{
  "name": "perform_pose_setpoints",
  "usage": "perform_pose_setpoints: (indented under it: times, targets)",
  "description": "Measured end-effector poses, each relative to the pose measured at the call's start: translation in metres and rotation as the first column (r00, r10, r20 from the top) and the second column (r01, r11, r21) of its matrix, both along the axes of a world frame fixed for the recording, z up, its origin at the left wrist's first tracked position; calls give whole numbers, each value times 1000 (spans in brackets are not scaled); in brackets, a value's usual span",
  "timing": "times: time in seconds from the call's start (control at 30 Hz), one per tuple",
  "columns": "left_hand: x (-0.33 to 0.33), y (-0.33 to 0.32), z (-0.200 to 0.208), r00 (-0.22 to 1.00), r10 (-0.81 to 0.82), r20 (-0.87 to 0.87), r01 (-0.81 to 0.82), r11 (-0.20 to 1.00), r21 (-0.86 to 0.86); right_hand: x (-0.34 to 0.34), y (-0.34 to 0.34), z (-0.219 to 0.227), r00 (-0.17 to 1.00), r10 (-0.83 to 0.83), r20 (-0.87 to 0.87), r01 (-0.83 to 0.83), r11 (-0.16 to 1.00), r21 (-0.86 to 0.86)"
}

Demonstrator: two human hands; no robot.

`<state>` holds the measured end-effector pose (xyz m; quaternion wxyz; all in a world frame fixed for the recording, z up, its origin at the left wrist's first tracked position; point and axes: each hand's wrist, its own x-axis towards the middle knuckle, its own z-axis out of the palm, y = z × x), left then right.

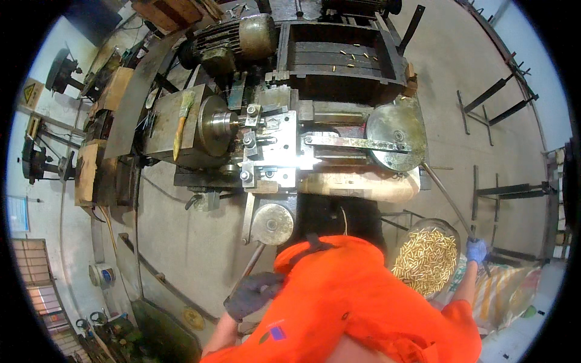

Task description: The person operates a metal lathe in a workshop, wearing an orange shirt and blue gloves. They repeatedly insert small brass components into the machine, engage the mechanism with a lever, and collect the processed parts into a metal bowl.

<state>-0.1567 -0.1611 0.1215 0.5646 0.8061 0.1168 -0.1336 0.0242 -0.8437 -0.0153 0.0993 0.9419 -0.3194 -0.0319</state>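
Lever (448,198) off near-right corner of machine (281,142): right hand (476,250) clamps it; left hand (257,294), apart, meets shorter lever (253,260), closure unclear.

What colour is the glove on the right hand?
Blue, on the right hand, gripping the lever; it shows best in the head view.

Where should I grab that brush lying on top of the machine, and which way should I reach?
Probably best by the yellow wooden handle: it's slim and points back toward the person, while the brush's bristles point away. I'd reach in from the near left, since the big round metal disc sits just right of it. The brush lies flat, so pinch the handle's sides from above.
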Motion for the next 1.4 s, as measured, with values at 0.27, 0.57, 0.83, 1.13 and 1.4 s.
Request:
perform_pose_setpoints:
  times: [0.27, 0.57, 0.83, 1.13, 1.4]
  targets:
    - [-17, 33, -35, 912, 228, 341, -394, 718, 574, -11, -7, -8, 999, 40, 4, -40, 999, -24]
    - [5, 33, -77, 988, 91, -121, 9, 762, 647, -16, 19, 4, 999, -6, 44, 9, 998, -59]
    - [5, 35, -81, 986, 88, -142, 12, 808, 588, -19, 33, 11, 997, -40, 61, 41, 999, -20]
    - [2, 37, -90, 988, 94, -120, -10, 824, 567, -28, 25, 0, 995, -89, 34, 89, 996, -13]
    - [2, 37, -90, 988, 97, -119, -11, 821, 571, -38, 30, 1, 998, -52, 32, 51, 998, 27]
